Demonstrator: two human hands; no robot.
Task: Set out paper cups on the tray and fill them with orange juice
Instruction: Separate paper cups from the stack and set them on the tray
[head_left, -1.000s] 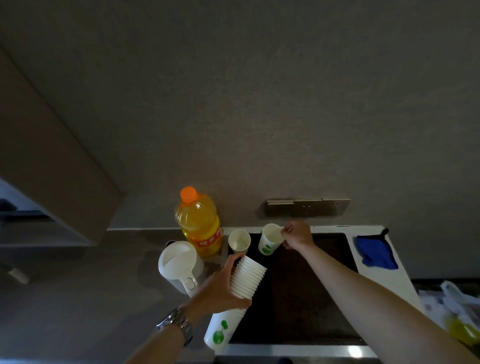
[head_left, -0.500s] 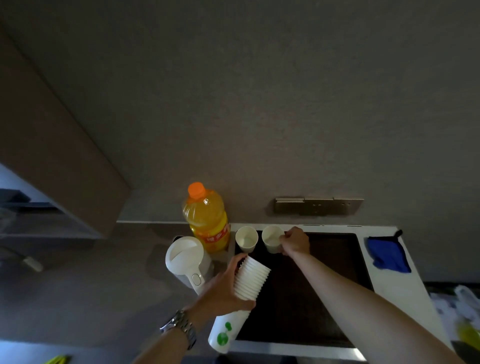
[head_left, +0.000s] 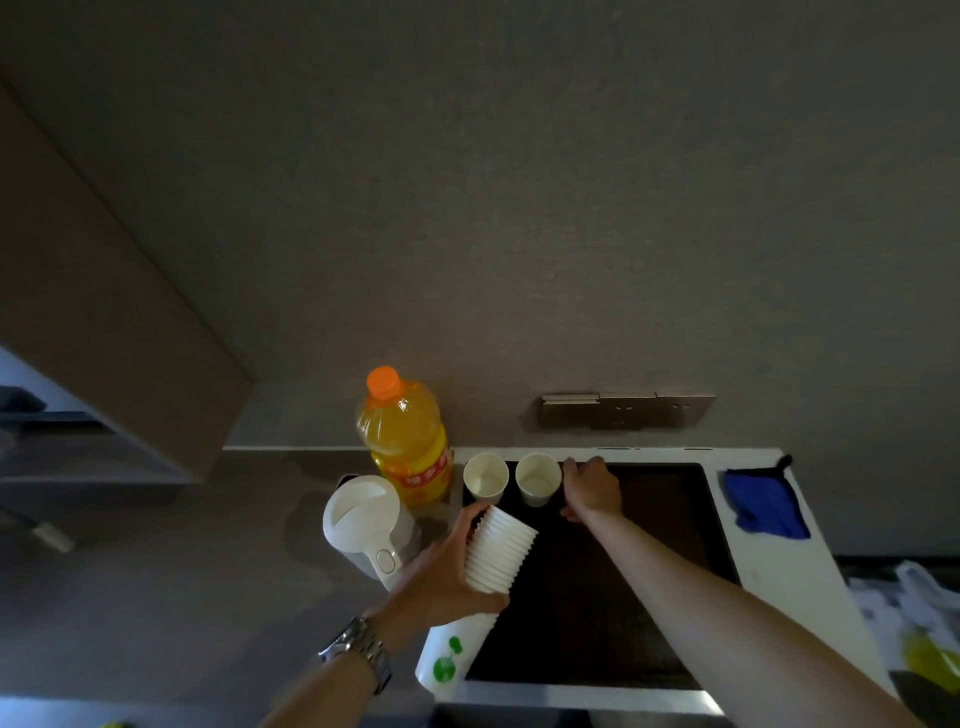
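Two empty white paper cups stand upright side by side at the tray's far left corner: the left cup and the right cup. The dark tray has a white rim. My left hand grips a tilted stack of white paper cups over the tray's left edge. My right hand rests just right of the right cup, fingers apart, holding nothing. A capped bottle of orange juice stands left of the cups, off the tray.
A white electric kettle sits left of the tray, in front of the bottle. A blue cloth lies on the tray's right rim. A wall socket strip is behind. Plastic bags lie at the far right.
My right hand set the second cup upright beside the first and let go of it. My left hand kept hold of the stack.
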